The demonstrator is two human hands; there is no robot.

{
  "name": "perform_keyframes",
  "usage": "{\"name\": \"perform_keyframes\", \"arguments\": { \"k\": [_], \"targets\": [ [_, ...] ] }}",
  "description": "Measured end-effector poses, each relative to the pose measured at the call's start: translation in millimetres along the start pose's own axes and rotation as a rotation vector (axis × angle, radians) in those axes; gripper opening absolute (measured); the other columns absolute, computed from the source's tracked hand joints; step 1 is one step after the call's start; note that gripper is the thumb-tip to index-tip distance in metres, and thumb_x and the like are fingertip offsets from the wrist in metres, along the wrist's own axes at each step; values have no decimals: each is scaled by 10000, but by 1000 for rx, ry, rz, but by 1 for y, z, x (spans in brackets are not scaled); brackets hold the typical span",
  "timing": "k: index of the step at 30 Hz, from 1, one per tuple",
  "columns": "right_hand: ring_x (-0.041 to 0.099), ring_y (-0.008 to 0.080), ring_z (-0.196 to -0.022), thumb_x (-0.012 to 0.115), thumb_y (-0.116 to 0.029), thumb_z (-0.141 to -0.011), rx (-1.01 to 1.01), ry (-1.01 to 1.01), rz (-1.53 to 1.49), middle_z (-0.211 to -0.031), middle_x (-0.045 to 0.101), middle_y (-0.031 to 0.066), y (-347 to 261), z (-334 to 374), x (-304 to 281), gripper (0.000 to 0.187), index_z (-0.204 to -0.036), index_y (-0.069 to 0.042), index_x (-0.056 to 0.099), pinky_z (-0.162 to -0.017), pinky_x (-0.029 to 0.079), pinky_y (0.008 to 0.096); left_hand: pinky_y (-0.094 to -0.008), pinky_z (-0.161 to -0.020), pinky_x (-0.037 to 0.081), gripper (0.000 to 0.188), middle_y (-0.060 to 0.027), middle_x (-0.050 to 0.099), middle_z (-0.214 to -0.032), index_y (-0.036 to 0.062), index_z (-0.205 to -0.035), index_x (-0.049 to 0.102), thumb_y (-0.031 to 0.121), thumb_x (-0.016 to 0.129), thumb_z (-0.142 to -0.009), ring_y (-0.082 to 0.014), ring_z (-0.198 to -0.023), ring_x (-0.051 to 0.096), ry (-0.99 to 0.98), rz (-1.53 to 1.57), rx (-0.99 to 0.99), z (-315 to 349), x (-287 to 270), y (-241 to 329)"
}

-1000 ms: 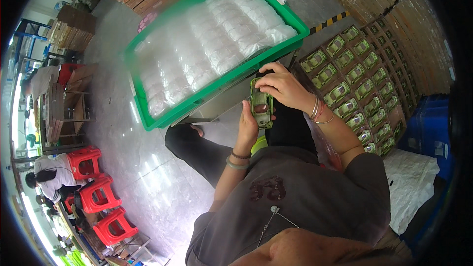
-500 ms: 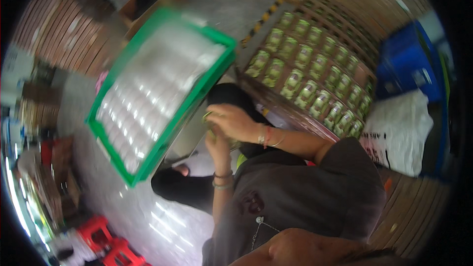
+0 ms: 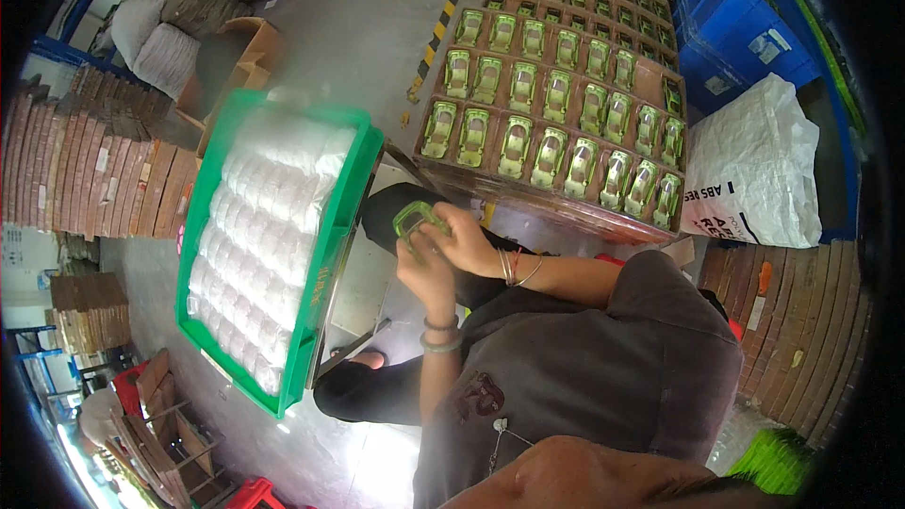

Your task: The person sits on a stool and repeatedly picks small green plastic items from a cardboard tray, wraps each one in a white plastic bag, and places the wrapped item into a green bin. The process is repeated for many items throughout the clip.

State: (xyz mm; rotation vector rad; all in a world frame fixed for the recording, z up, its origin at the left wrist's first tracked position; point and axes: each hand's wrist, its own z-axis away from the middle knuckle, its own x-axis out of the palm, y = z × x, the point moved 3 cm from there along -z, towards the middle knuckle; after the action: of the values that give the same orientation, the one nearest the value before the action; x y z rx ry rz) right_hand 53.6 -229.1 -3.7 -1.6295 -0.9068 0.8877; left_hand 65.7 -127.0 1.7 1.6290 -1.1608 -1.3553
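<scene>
A green plastic frame, like a toy car's body shell with an open middle, is held up between my two hands over my lap. My right hand grips its right edge with fingers bent. Below it, my left hand closes on the lower edge, close against the right hand. To the right, similar green car shells lie in rows on a brown cardboard tray. Left of my hands stands a green crate filled with rows of white, plastic-wrapped bundles.
Stacks of flattened cardboard rise at the left. A white sack and blue bins stand to the right. An open carton and grey sacks are at the back. Red plastic stools show at lower left.
The view has shifted, so the crate and trays appear in different places. The green frame, mostly covered by my hands before, now stands out above my fingers.
</scene>
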Motion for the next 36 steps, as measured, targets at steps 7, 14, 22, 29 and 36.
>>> {"name": "perform_keyframes", "arguments": {
  "k": [7,14,22,29,36],
  "targets": [
    [573,213,-726,599,-201,-883,135,84,-70,-837,599,152,48,4,-40,270,-1017,29,552,-661,460,335,-407,-718,467,257,-232,623,-858,-64,-947,581,189,539,-919,-356,-797,612,-227,17,-85,-6,49,0],
    [553,171,-885,628,-227,-873,819,315,-103,-990,614,58,108,-4,-228,335,-1149,-43,588,-691,483,329,-312,-804,455,130,-121,626,-938,-13,-943,631,99,598,-887,-218,-889,585,-608,156,-133,-3,35,39],
    [609,225,-686,633,-302,-858,648,906,-1,-835,642,83,228,-67,-511,335,-1023,-10,636,-609,493,379,-370,-597,427,262,-123,575,-746,18,-790,587,266,671,-793,-268,-703,555,-1371,1086,605,-39,-93,166],
    [601,367,-1007,505,-434,-890,850,600,1177,-1063,641,194,224,-70,-556,418,-1104,-100,638,-874,468,433,-374,-647,425,330,-132,575,-811,11,-850,579,319,675,-780,-276,-765,551,-1348,1067,530,-43,-72,208],
    [481,415,-1175,523,-416,-883,928,497,1178,-1165,603,175,223,-53,-559,392,-1141,-136,613,-983,363,531,-379,-697,424,408,-141,574,-876,4,-909,572,371,679,-768,-283,-828,547,-1354,1088,509,-40,-70,208]
  ]
}}
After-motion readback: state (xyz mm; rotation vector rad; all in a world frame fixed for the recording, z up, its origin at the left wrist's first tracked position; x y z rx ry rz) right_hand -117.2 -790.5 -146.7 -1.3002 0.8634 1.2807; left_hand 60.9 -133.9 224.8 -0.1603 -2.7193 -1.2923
